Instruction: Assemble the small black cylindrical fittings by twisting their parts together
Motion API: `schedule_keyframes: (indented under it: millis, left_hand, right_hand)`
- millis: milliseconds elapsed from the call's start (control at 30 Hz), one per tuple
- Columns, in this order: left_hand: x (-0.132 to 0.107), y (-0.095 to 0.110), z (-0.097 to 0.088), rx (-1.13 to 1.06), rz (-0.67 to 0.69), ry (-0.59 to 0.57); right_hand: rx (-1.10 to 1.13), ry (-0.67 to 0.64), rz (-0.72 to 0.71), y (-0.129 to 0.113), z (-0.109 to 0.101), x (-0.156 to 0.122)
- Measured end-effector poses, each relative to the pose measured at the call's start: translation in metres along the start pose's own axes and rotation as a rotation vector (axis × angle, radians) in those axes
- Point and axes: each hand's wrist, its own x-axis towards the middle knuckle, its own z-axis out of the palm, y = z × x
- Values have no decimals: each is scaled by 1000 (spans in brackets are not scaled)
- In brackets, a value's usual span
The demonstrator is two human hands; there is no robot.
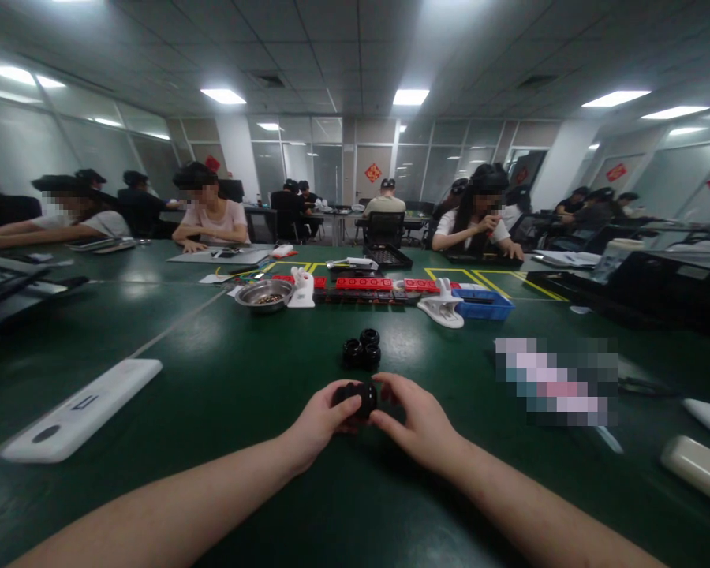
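My left hand (325, 414) is closed round a black, round wheel-like part (365, 399), thumb lying across its front. From the other side my right hand (411, 410) brings thumb and forefinger to the part's right edge, gripping it at top and bottom with the fingertips. Both hands are low over the table in the middle of the view. Just beyond them a small cluster of similar black wheel-like parts (370, 353) rests on the tabletop. Fine detail of the held part is hidden by the fingers and the dark colour.
On the green table (242, 379) a metal bowl (265, 295) of small pieces, white clip-like stands (443, 306), a row of red blocks (364, 284) and a blue tray (483, 304) stand farther back. A white elongated device (88, 414) lies left. Other people sit across the table.
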Motion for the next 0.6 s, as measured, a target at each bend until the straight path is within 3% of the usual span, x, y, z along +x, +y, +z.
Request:
schedule_keyframes:
  millis: [167, 400, 600]
  left_hand:
    - [-2, 0, 0, 42, 25, -39]
    - [2, -1, -2, -3, -42, -26]
    - [1, -1, -1, -2, -17, 32]
  right_hand:
    - [-68, -32, 59, 0, 0, 2]
    - [29, 5, -110, 4, 1, -3]
    - [-56, -11, 50, 4, 1, 0]
